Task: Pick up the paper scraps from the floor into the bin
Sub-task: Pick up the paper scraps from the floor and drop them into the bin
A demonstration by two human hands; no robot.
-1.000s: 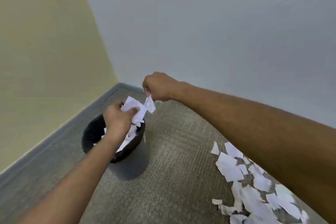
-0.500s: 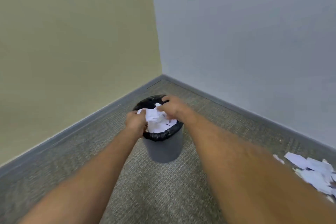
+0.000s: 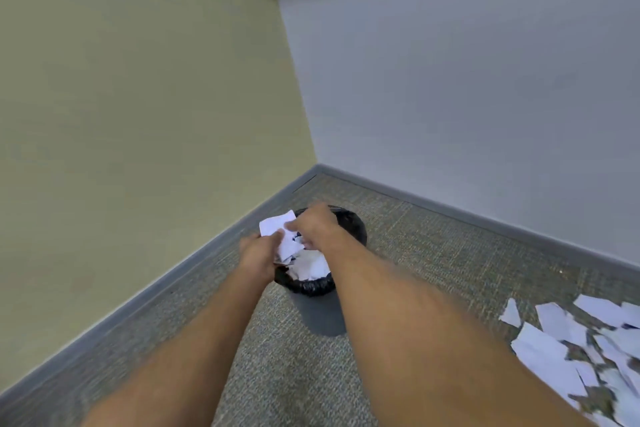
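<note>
Both hands over the bin (image 3: 320,312) rn: left hand (image 3: 258,253) & right hand (image 3: 313,225) gripping a wad of paper scraps (image 3: 278,230). Rest of the scraps (image 3: 568,343) on carpet (image 3: 433,253), way off right of my right arm.

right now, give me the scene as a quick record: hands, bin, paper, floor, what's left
left hand: over the near-left rim of the bin, gripping white paper scraps
right hand: over the bin mouth, pinching the same bunch of scraps
held scraps: white, above the bin opening
bin: grey, black liner, upright near the room corner, white paper already inside
floor: grey-green carpet
left to do: pile of scraps on the carpet to the right of the bin
</note>
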